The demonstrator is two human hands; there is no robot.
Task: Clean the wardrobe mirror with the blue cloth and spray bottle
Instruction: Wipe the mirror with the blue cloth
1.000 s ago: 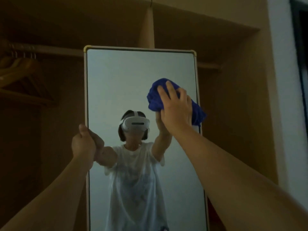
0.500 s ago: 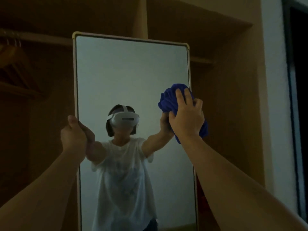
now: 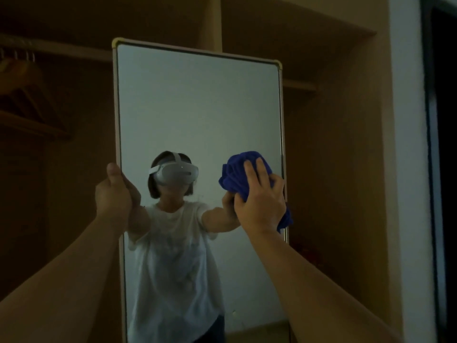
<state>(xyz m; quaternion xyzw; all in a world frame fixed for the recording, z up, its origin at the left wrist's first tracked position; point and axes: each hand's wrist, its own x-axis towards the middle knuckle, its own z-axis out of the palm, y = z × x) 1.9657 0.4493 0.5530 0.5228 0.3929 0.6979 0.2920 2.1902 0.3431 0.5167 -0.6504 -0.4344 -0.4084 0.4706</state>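
Observation:
A tall framed mirror (image 3: 197, 107) stands in front of an open wooden wardrobe. My right hand (image 3: 259, 201) presses a bunched blue cloth (image 3: 237, 174) flat against the glass near the mirror's right edge, about halfway up the visible pane. My left hand (image 3: 112, 194) grips the mirror's left frame edge at roughly the same height, thumb up. The glass reflects a person in a white T-shirt with a headset. No spray bottle is in view.
Wooden hangers (image 3: 22, 78) hang on a rail in the dark left wardrobe bay. A shelf (image 3: 299, 85) crosses the right bay behind the mirror. A white wall strip (image 3: 405, 144) and a dark door frame (image 3: 442, 144) stand at the far right.
My right hand has wiped the blue cloth down and to the right across the glass, reaching the right frame edge. My left hand keeps its grip on the left edge.

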